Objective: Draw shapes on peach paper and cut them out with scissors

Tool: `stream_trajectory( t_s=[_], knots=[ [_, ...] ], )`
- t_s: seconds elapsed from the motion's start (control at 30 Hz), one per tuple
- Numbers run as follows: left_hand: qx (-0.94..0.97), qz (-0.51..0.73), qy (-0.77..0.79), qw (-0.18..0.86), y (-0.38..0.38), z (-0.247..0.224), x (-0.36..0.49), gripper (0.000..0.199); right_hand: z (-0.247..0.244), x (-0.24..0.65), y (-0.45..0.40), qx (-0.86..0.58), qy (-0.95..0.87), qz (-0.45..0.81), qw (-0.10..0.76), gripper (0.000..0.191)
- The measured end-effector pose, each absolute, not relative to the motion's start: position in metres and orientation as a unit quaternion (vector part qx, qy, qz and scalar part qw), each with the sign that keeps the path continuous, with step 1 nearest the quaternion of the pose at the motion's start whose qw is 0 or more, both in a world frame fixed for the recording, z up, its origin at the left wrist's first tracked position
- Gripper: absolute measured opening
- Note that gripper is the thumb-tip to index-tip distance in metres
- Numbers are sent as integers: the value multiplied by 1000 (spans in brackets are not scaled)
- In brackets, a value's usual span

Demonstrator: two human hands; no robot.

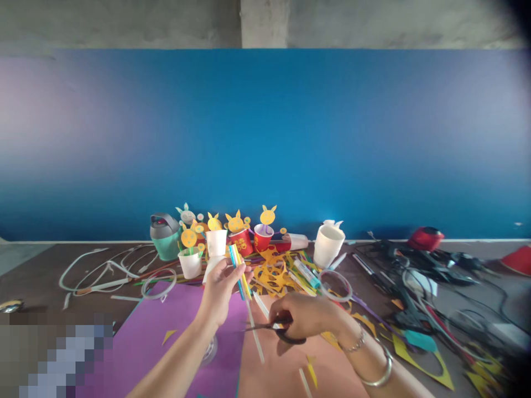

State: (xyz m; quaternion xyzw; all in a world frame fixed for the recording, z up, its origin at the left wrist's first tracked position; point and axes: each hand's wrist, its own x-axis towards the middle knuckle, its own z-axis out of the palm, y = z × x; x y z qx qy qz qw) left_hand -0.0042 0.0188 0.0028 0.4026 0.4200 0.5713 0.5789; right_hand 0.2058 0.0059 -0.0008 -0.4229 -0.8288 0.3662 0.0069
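Hands close but apart over my purple card (166, 326) and orange card (282, 370): my left hand (218, 293) pinches coloured straws (237, 271), my right hand (302, 316) grips black-handled scissors (286, 335). Several cups (263, 237) behind already carry yellow paper cutouts; cut straw pieces (305, 381) lie loose, more straws uncut.

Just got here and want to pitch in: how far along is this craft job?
Looks done: several cups at the back carry yellow cut-out heads on sticks. In hand: the left hand holds coloured straws, and the right hand holds scissors against them. Apparently left: loose straw pieces and yellow paper scraps on the table.
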Motion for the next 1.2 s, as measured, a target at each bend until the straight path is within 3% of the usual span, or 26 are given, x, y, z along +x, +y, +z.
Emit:
stream_trajectory(
  t_s=[0.33, 0.6, 0.73, 0.87, 1.07, 1.2],
  knots=[
    [432, 549, 416, 582, 18, 1, 0, 37, -3, 205, 7, -414, -837, 359, 9, 40],
    [438, 565, 423, 557, 18, 3, -1, 38, -9, 207, 7, -401, -849, 340, 50, 37],
    [412, 636, 403, 514, 24, 1, -7, 31, -6, 221, 12, -489, -821, 282, 87, 52],
    [392, 677, 401, 477, 27, -2, -11, 28, -8, 224, 15, -587, -784, 182, 84, 26],
    [443, 611, 464, 463, 22, -2, -7, 30, -18, 201, 14, -662, -744, 81, 25, 27],
    [485, 567, 448, 493, 19, -3, -2, 29, -29, 205, 17, -654, -743, 138, 35, 36]
  ],
)
